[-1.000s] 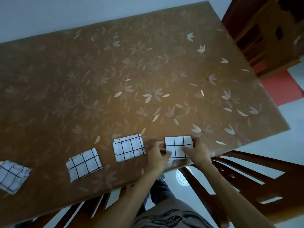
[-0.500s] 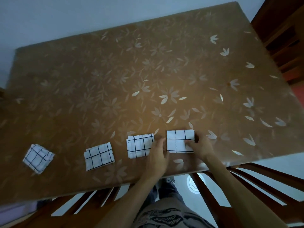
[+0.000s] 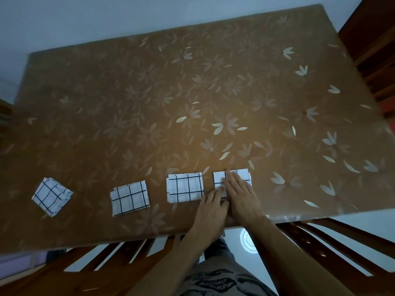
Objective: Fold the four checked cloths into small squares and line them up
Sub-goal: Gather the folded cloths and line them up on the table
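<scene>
— Seeing what around the work? Biggest first.
— Brown flower-patterned table (image 3: 149, 99) is filling most of the view. Two slatted wooden chairs are standing at its near edge: left chair (image 3: 102, 261), right chair (image 3: 324, 242). Dark wooden furniture (image 3: 376, 50) is showing at far right.
— Cloths?
— All four are lying folded in a row along the near edge, apart from each other. Far-left cloth (image 3: 52, 196) is sitting turned like a diamond. Second cloth (image 3: 129, 198) is sitting slightly skewed. Third cloth (image 3: 185, 187) and rightmost cloth (image 3: 220, 178) are lying square.
— Anything blocking?
— Right hand (image 3: 241, 195) is lying flat on the rightmost cloth, fingers straight and together, pressing down and hiding much of it. Left hand (image 3: 211, 208) is touching that cloth's near left corner with its fingertips, pinching nothing visible. Both hands are sitting side by side, touching.
</scene>
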The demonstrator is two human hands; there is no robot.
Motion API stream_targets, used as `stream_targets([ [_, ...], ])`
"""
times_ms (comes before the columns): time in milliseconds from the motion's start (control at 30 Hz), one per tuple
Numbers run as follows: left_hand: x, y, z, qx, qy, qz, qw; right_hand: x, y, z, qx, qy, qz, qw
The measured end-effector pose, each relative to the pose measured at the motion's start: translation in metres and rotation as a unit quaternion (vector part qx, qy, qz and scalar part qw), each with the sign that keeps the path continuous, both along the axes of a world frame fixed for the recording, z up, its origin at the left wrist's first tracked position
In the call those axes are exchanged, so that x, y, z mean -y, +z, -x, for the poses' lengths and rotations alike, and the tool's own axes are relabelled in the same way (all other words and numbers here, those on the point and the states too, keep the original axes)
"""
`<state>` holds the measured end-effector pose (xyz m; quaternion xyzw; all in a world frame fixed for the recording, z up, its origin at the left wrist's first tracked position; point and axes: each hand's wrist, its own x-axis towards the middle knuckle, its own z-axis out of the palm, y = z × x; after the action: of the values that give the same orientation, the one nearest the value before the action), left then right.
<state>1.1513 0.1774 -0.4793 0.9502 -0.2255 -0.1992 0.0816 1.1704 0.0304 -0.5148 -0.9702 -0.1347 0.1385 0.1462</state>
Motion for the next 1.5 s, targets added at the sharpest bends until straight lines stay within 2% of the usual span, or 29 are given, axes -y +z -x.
stream_targets([
  [67, -0.003, -0.001, 0.000, -0.004, -0.015, -0.006, 1.000, 0.001, -0.008, 0.005, -0.030, 0.011, 0.015, 0.999],
  [233, -0.018, 0.001, 0.003, -0.020, -0.039, 0.004, 0.999, 0.025, -0.007, 0.000, -0.026, -0.019, 0.070, 0.997],
  [333, -0.036, 0.001, 0.003, 0.016, -0.017, 0.071, 0.997, 0.022, 0.012, -0.004, -0.016, -0.043, 0.067, 0.997],
  [400, -0.055, 0.003, 0.004, 0.064, 0.057, 0.116, 0.990, 0.010, 0.025, -0.007, -0.011, -0.051, 0.038, 0.998],
  [467, -0.078, 0.005, 0.005, 0.096, 0.189, 0.128, 0.969, -0.012, 0.029, -0.009, -0.013, -0.019, -0.001, 1.000],
  [533, -0.101, 0.004, 0.005, 0.095, 0.307, 0.109, 0.941, -0.040, 0.025, -0.008, -0.006, 0.034, -0.031, 0.999],
  [600, -0.116, 0.000, 0.004, 0.054, 0.358, 0.109, 0.926, -0.069, 0.020, -0.004, -0.017, 0.091, -0.038, 0.995],
  [733, -0.120, -0.001, 0.004, -0.003, 0.312, 0.114, 0.943, -0.098, 0.010, 0.003, -0.052, 0.105, -0.034, 0.993],
  [867, -0.106, 0.002, 0.005, 0.010, 0.269, 0.093, 0.958, -0.086, 0.011, 0.013, -0.056, 0.091, -0.004, 0.994],
  [1000, -0.105, -0.003, 0.004, 0.023, 0.270, 0.037, 0.962, -0.081, 0.015, 0.011, -0.013, 0.094, 0.033, 0.995],
  [1100, -0.109, -0.016, -0.001, 0.074, 0.176, 0.019, 0.981, -0.094, 0.011, 0.001, 0.024, 0.094, 0.007, 0.995],
  [1200, -0.106, -0.025, -0.009, 0.064, 0.083, -0.016, 0.994, -0.106, 0.005, 0.000, -0.022, 0.090, -0.005, 0.996],
  [1300, -0.115, -0.028, -0.013, 0.005, 0.081, -0.066, 0.995, -0.103, -0.002, 0.002, -0.037, 0.087, -0.001, 0.995],
  [1500, -0.140, -0.013, -0.010, -0.006, 0.138, -0.049, 0.989, -0.096, 0.008, -0.001, -0.034, 0.059, 0.044, 0.997],
])
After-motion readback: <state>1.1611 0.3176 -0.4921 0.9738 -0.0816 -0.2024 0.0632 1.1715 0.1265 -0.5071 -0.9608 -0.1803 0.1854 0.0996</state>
